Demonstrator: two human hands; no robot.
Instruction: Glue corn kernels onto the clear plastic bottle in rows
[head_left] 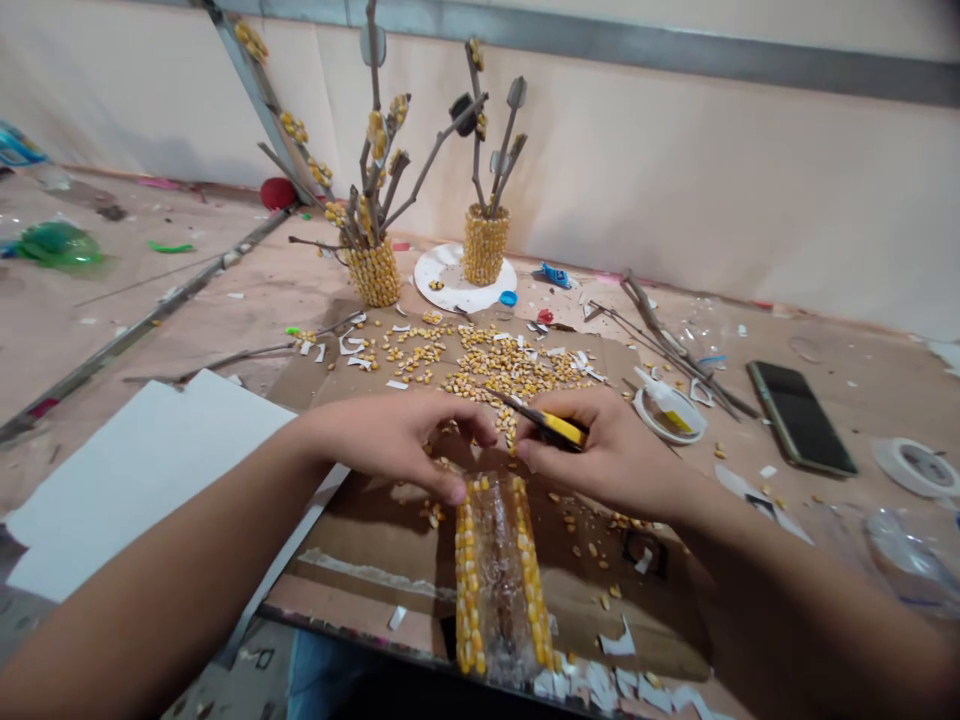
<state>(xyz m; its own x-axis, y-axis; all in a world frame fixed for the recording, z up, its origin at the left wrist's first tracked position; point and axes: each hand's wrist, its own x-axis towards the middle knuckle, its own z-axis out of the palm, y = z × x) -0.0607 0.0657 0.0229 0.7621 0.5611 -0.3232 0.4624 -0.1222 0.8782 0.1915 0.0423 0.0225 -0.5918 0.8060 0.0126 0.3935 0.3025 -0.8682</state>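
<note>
Spreading its thumb and forefinger apart, the left hand point(409, 440) has its thumb at the far left corner of a clear, kernel-edged container point(496, 580); whether its hidden fingers press on it I cannot tell. The right hand point(607, 455), just beyond the container's far right corner, is clamped round a yellow-and-black tool point(564, 430) whose dark tip points left across the container's far end, towards the left fingertips. With the hands so near each other, a slip there could nick a finger.

The container lies lengthwise on the cardboard point(645, 628), its near end at the edge of the table point(255, 262), so a push towards the body might send it off. Its bare strip looks glossy; if that is wet glue, a brushing wrist could smear it or drag its rows loose. Paper scraps point(600, 685), right of its near end, might stick there too, as might loose kernels point(514, 365) beyond it.
</note>
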